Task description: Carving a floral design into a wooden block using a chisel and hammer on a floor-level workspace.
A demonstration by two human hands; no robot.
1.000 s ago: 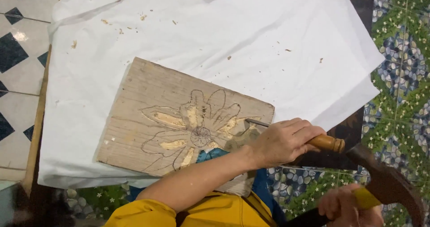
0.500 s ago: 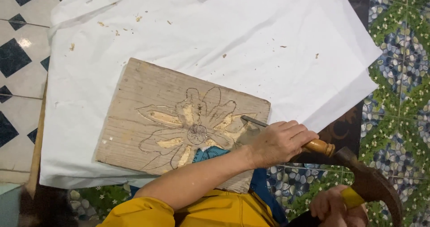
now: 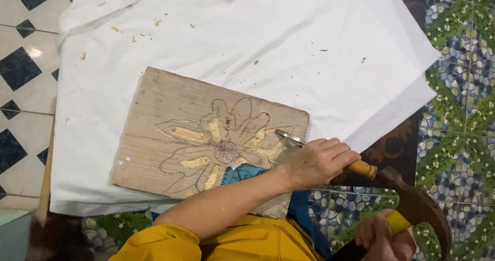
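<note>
While the wooden board (image 3: 170, 137) lies flat on a white cloth (image 3: 309, 49) spread over the table, the person's left hand (image 3: 319, 160) is wrapped tight around a chisel (image 3: 309, 147) with an orange-brown wooden handle, its metal blade resting on the board's right edge beside a carved flower outline (image 3: 221, 145). Several petals of the flower are cut down to pale fresh wood, and the rest stay as drawn lines. Low at the right, the right hand (image 3: 381, 235) is closed around the yellow grip of a hammer (image 3: 417, 209), whose dark curved head sits just behind the butt of the chisel handle; whether the two touch cannot be told. Small wood chips (image 3: 154, 21) lie scattered on the cloth above the board. A yellow sleeve (image 3: 170, 243) covers the left upper arm.
</note>
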